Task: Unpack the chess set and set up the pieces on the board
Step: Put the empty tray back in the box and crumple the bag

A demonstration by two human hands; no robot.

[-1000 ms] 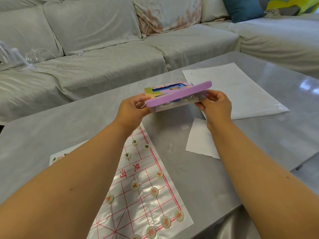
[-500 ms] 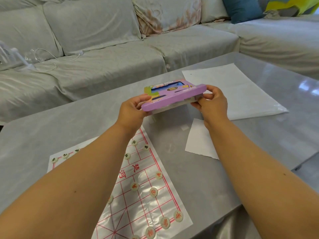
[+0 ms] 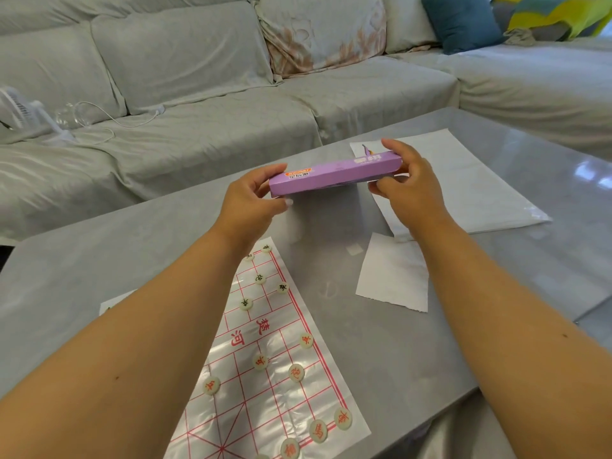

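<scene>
I hold a flat purple chess box in the air above the grey table, its long side edge turned toward me. My left hand grips its left end and my right hand grips its right end. Below my left arm lies a white plastic chess board sheet with red grid lines. Several round cream pieces with red marks and with dark marks stand on it. My left forearm hides much of the sheet.
A white paper slip lies right of the board. A larger white sheet in clear plastic lies behind it. A grey sofa with cushions rings the table, a small white fan and cable on its seat.
The box has been tipped so its printed top faces away and only the purple side edge shows. The pale tray seen under the lid earlier is out of sight.
</scene>
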